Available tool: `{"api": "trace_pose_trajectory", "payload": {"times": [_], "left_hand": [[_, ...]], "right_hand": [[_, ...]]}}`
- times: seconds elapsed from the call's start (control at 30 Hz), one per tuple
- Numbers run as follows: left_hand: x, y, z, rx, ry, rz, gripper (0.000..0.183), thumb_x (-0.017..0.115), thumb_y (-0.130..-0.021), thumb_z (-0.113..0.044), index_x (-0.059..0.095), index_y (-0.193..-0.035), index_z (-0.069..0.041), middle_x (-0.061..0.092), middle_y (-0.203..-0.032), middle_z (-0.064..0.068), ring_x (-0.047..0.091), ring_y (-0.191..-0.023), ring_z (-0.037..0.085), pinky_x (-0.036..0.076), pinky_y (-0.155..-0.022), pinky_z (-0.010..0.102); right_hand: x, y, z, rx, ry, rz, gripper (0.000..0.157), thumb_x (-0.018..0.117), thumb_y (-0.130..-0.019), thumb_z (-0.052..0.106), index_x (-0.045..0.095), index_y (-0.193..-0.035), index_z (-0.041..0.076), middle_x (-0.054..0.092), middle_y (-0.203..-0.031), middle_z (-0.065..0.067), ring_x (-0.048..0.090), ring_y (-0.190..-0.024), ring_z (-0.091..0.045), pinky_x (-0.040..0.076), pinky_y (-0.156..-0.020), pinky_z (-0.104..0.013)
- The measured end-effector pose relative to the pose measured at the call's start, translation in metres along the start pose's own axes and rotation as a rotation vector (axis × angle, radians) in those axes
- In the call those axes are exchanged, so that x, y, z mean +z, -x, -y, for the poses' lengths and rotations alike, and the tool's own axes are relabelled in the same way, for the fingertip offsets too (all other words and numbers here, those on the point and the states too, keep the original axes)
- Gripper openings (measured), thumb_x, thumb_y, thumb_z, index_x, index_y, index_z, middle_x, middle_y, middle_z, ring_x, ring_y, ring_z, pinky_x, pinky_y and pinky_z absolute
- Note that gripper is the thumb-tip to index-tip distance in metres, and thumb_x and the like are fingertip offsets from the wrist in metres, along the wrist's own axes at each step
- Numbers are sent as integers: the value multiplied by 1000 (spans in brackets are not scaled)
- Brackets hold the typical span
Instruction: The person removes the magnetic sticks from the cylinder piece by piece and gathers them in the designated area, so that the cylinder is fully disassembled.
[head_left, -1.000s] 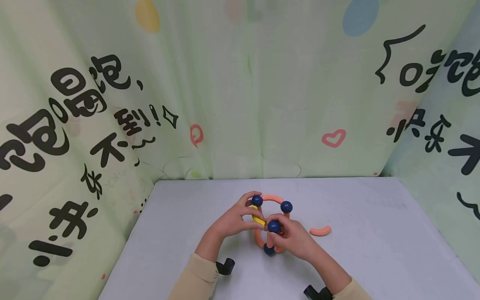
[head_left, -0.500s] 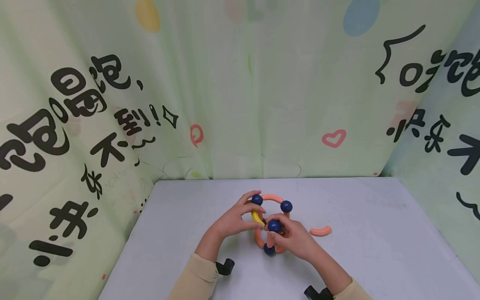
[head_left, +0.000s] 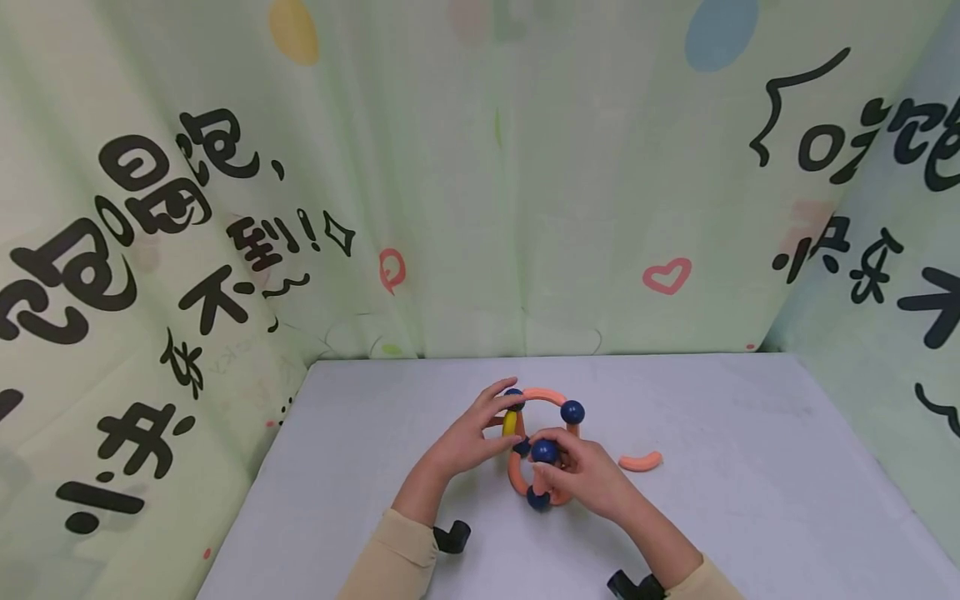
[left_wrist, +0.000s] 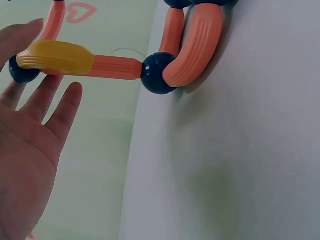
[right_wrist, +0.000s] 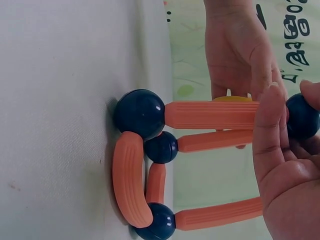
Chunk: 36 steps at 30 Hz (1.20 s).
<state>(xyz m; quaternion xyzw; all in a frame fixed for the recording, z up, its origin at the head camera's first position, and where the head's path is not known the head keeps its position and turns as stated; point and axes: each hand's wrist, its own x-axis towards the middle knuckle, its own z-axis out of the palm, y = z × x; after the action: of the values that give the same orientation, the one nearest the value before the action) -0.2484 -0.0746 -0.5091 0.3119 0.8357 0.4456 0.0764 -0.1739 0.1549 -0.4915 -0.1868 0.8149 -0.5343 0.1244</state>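
A frame of orange rods (right_wrist: 215,115) and blue balls stands on the table, with curved pieces along its base and top. My right hand (head_left: 585,475) pinches the near upper blue ball (head_left: 544,452) between thumb and fingers. At the upper left corner, my left hand (head_left: 472,433) has its fingers spread around another blue ball (left_wrist: 25,74), the index finger reaching over it. From that ball a yellow curved rod (left_wrist: 57,57) extends alongside an upright orange rod (left_wrist: 117,67). The thumb is apart from the yellow rod.
A loose orange curved rod (head_left: 641,462) lies on the white table (head_left: 750,500) right of the frame. Printed curtains (head_left: 525,208) enclose the back and sides. Black wrist mounts (head_left: 452,536) stick out by both sleeves.
My left fingers have loosened from the yellow rod and spread; its lower end has swung left, so it hangs more upright beside the ball. My right hand stays on its ball.
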Motion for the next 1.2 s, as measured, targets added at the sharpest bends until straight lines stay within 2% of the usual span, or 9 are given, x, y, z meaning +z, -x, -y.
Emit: {"api": "trace_pose_trajectory", "payload": {"times": [0.1, 0.17, 0.27, 0.33, 0.43, 0.6, 0.8, 0.97, 1.2], "left_hand": [[4, 2, 2, -52, 126, -44, 67, 62, -98, -34, 25, -153, -45, 22, -163, -8, 44, -141, 22, 43, -111, 45], [9, 3, 6, -104, 237, -73, 61, 52, -103, -35, 21, -153, -47, 29, -161, -4, 45, -141, 25, 42, -112, 48], [16, 4, 15, -193, 360, -109, 50, 35, -106, -27, 26, -153, -44, 40, -156, 1, 46, -140, 26, 41, -112, 48], [23, 3, 22, -247, 383, -130, 52, 33, -103, -19, 34, -152, -36, 45, -153, 2, 47, -138, 27, 42, -111, 49], [32, 3, 32, -319, 308, -152, 51, 39, -99, -19, 44, -149, -29, 53, -146, 1, 50, -135, 27, 42, -110, 53], [44, 7, 44, -372, 142, -136, 43, 52, -100, -36, 51, -142, -38, 60, -139, -4, 52, -134, 26, 40, -109, 59], [50, 5, 49, -364, 75, -124, 31, 62, -96, -42, 64, -125, -33, 69, -121, -6, 62, -113, 20, 49, -101, 53], [53, 0, 47, -370, 25, -126, 23, 67, -93, -42, 68, -110, -27, 68, -106, -7, 60, -94, 14, 52, -93, 46], [58, -5, 46, -381, -31, -174, 24, 71, -90, -39, 71, -106, -21, 69, -98, -6, 60, -88, 13, 53, -87, 42]], "right_hand": [[0, -1, -1, 12, 6, -10, 40, 65, -95, 36, 56, -127, 13, 72, -84, -12, 69, -66, -19, 59, -61, -31], [1, -1, -1, 24, 5, -15, 42, 65, -95, 37, 56, -128, 12, 72, -84, -11, 68, -67, -18, 59, -62, -30], [1, -1, -2, 42, -7, -15, 45, 65, -95, 38, 55, -129, 10, 72, -85, -11, 68, -69, -19, 59, -63, -30], [1, -1, -2, 45, -7, -15, 46, 64, -95, 38, 54, -130, 10, 72, -86, -11, 67, -70, -20, 59, -63, -30], [1, 0, -2, 41, -8, -11, 45, 63, -96, 37, 54, -130, 10, 72, -87, -11, 68, -71, -20, 59, -63, -30], [1, 0, -3, 19, -2, -10, 40, 62, -97, 33, 54, -130, 11, 72, -87, -11, 68, -71, -22, 59, -63, -31], [0, 0, -4, 0, -3, 0, 38, 60, -98, 33, 54, -130, 12, 72, -87, -11, 68, -73, -26, 59, -63, -33], [0, 1, -2, -3, 15, -1, 40, 60, -98, 34, 54, -130, 11, 72, -87, -11, 68, -72, -28, 59, -63, -33], [1, 0, -4, -11, 30, -10, 41, 60, -98, 35, 54, -131, 12, 72, -89, -9, 68, -73, -25, 58, -63, -31]]}}
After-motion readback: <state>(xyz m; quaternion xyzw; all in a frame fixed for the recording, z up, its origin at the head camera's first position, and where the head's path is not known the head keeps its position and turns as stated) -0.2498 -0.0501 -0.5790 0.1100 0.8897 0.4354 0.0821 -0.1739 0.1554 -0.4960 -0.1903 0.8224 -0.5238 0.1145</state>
